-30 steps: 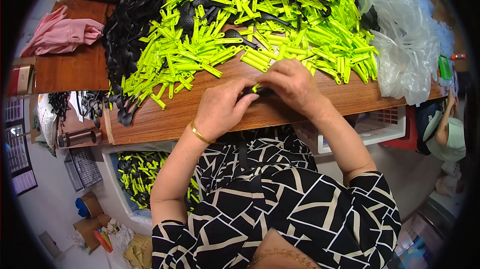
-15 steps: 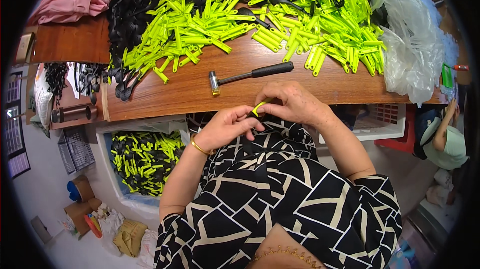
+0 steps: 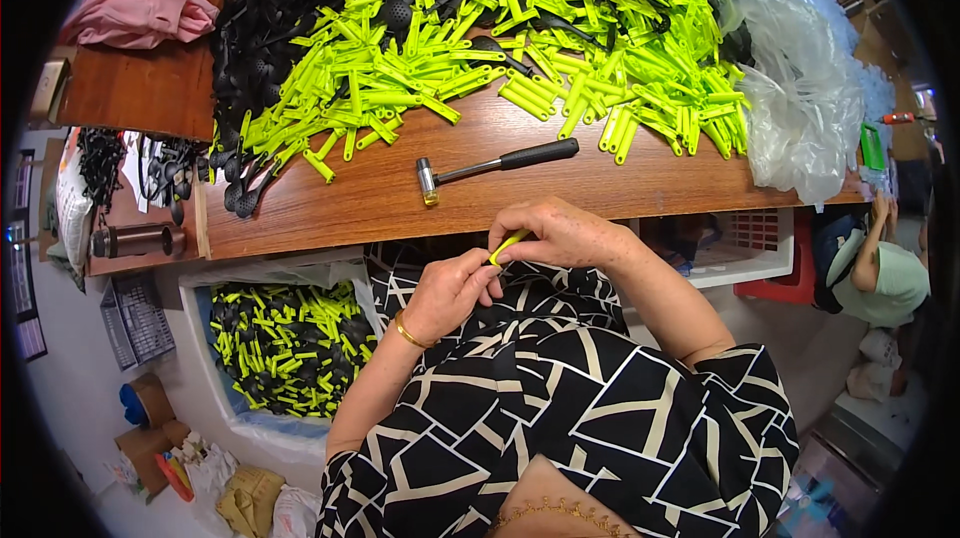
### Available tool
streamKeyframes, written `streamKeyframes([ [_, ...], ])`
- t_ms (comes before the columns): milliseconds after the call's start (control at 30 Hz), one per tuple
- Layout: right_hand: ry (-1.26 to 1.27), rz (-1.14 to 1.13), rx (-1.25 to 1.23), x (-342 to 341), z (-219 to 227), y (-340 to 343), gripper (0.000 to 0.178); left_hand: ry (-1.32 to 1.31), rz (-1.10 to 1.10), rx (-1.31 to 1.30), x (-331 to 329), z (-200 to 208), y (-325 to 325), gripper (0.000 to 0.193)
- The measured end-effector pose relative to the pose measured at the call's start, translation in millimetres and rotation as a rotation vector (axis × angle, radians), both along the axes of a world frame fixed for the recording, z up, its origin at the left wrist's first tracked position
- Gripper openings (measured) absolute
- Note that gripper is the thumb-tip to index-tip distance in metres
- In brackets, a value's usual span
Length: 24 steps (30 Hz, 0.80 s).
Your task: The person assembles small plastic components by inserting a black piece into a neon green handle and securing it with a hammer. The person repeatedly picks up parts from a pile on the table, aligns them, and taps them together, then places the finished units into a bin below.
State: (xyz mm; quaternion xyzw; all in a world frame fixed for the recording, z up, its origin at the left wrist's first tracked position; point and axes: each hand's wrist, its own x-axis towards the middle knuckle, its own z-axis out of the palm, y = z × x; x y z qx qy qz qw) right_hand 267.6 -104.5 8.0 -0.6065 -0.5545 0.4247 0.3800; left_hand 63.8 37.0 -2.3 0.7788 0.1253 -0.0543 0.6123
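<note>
Just in front of the table edge, my right hand (image 3: 565,235) grips a bright green plastic handle (image 3: 511,243) between thumb and fingers. My left hand (image 3: 447,295) is closed at the handle's lower end, pinching a small black piece mostly hidden by the fingers. Both hands nearly touch. A hammer (image 3: 538,153) with a black grip and a metal head lies on the wooden table (image 3: 330,206) beyond them. Behind it, loose green handles (image 3: 385,88) are heaped, with black slotted spoons and other black utensils (image 3: 250,68) piled around them.
Below left, a lined bin (image 3: 205,338) holds green-handled black utensils. Clear plastic sheeting (image 3: 800,118) drapes over the table's right end. Under the table sits a white crate (image 3: 740,263). Pink cloth (image 3: 140,3) lies far left; another person (image 3: 880,283) is at far right.
My hands have come closer together and slightly lower, still on the green handle. The black piece that showed between them is now almost covered. The whole view has shifted slightly.
</note>
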Motion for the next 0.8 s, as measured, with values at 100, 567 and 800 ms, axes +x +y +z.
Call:
streamKeyframes([
  [100,0.026,0.043,0.028,3.2,4.4,0.8,0.024,0.076,-0.003,-0.185,-3.2,-1.2,4.4,0.019],
  [567,-0.283,-0.032,0.269,-13.1,13.7,3.6,0.02,0.168,0.005,-0.166,-6.9,11.4,17.5,0.019],
  [800,-0.052,-0.102,0.044,-17.4,10.5,4.1,0.019,-0.009,0.003,0.152,-6.6,16.3,11.5,0.017],
])
